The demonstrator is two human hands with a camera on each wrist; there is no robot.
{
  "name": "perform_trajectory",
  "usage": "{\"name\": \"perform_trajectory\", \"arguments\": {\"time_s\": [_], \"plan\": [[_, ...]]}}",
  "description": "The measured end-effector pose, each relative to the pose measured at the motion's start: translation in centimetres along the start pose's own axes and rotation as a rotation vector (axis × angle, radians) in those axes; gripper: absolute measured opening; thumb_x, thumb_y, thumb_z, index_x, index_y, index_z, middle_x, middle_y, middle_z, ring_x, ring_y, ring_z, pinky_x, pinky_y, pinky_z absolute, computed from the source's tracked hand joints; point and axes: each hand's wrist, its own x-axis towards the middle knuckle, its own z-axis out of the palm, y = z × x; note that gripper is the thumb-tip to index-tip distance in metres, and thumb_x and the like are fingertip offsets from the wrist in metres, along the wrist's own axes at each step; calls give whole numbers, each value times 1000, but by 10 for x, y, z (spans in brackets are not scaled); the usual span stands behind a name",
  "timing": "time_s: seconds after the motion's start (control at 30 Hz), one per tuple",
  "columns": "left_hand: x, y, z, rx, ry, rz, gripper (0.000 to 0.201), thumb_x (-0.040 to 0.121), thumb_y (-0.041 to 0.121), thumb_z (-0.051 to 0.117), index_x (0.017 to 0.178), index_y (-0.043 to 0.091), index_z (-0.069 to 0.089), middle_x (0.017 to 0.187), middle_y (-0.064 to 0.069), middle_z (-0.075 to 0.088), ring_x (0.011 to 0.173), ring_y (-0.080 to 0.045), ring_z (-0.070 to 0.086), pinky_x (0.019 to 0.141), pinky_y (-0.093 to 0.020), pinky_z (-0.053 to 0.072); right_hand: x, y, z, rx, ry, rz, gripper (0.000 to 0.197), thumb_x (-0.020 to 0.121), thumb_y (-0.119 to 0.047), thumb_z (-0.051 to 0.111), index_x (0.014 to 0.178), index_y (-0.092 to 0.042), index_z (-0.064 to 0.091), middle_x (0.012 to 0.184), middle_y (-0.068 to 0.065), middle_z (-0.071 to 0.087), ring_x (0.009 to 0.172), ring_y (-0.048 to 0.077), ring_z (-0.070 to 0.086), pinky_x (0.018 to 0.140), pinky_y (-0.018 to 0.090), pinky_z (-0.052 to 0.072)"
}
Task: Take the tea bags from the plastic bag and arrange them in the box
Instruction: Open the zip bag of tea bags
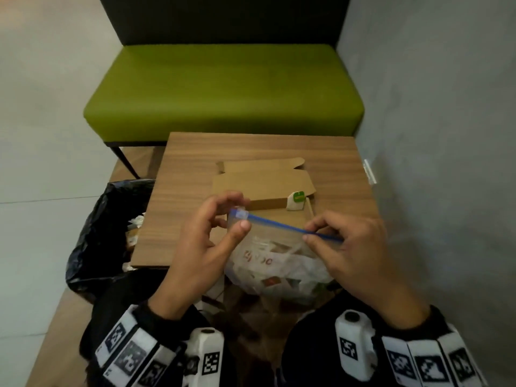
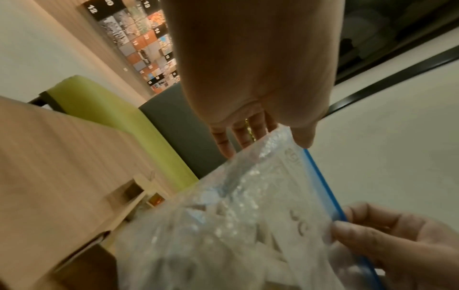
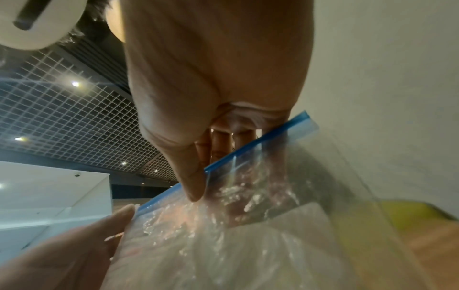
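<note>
A clear zip plastic bag (image 1: pixel 279 263) with a blue seal strip (image 1: pixel 276 222) hangs between my hands over the near table edge, with several tea bags inside. My left hand (image 1: pixel 241 213) pinches the bag's top left corner; in the left wrist view the thumb (image 2: pixel 305 137) lies on the plastic bag (image 2: pixel 248 206). My right hand (image 1: pixel 307 233) pinches the strip further right; in the right wrist view its thumb (image 3: pixel 196 186) presses the front of the plastic bag (image 3: pixel 248 225). Behind the bag lies an open cardboard box (image 1: pixel 265 185), and one tea bag (image 1: pixel 296 201) with a green tag stands at its right end.
The box sits on a small wooden table (image 1: pixel 195 163). A bin lined with a black sack (image 1: pixel 103 233) stands at the table's left edge, with rubbish in it. A green bench (image 1: pixel 223 88) stands beyond the table, and a grey wall (image 1: pixel 432 163) runs along the right.
</note>
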Motion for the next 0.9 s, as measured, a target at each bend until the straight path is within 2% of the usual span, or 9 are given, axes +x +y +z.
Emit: {"name": "perform_trajectory", "arguments": {"time_s": [0.07,0.17,0.23,0.3,0.43,0.53,0.7,0.8,0.9], "plan": [[-11,-5,-5,-46,54,-9,20,90,32,63,109,30,67,109,3,70,104,-19,65,87,-36,53,-5,-3,12,22,-60,-18,7,82,-28,74,82,-31,68,76,-21,64,73,1,62,57,30,52],[-26,-13,-10,-132,140,-70,13,85,32,67,98,32,72,102,0,73,99,-20,68,84,-31,55,-10,-6,24,64,-118,-2,9,84,-27,76,83,-31,68,79,-20,67,75,3,64,58,34,54],[-33,-17,-12,-233,191,-130,10,82,30,71,92,29,73,100,-6,75,99,-25,70,84,-34,57,-11,-7,29,55,-130,26,5,84,-30,74,84,-30,70,80,-20,68,75,3,64,59,38,56],[-38,-21,-12,-276,235,-162,7,83,23,76,88,25,73,96,-7,76,96,-23,71,82,-32,58,-12,-9,31,33,-142,33,4,84,-30,74,85,-29,70,81,-20,68,76,2,64,60,39,56],[-48,-22,-9,-325,289,-175,7,82,15,65,87,13,69,86,2,76,85,-9,70,75,-19,55,-13,-14,28,-19,-175,44,9,82,-26,77,83,-31,69,80,-20,68,77,0,63,60,31,55],[-55,-21,-3,-335,340,-183,5,85,10,64,84,13,67,82,3,76,79,-6,69,70,-17,53,-13,-23,29,-49,-268,60,10,82,-35,75,87,-33,67,81,-21,67,80,-2,62,57,21,50],[-64,-23,2,-317,290,-182,9,85,4,66,83,12,68,83,1,76,79,-9,71,71,-18,54,-11,-48,54,35,-349,-46,31,87,-51,63,113,-35,64,94,-16,67,85,1,62,69,30,56],[-68,-24,-3,-282,268,-157,11,85,0,66,84,11,68,83,1,76,79,-9,71,71,-18,54,-11,-56,72,22,-325,-129,28,90,-47,59,110,-29,67,95,-12,64,88,4,59,73,36,54],[-71,-25,-11,-285,278,-165,4,83,8,66,84,11,69,86,1,76,82,-11,72,74,-19,55,-11,-59,84,2,-297,-166,24,93,-41,59,106,-24,70,96,-10,64,90,8,59,72,38,53]]}}
